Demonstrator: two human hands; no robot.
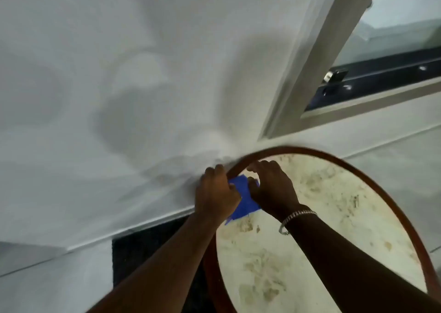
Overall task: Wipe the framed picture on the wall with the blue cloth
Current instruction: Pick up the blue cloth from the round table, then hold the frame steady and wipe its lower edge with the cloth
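While both hands press at its upper-left rim, the round brown-framed mottled picture [322,217] leans against the white wall [95,74]; left hand [216,193] and right hand [272,188], fingers curled, pinch the blue cloth [243,203]. Risk: a hard push may slide the frame sideways.

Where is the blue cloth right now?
In the head view, the blue cloth lies low-centre, held between both hands against the round wooden-framed picture's upper-left rim.

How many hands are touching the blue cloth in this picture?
2. The left hand grips the blue cloth at the round frame's upper left edge; the right hand holds it beside.
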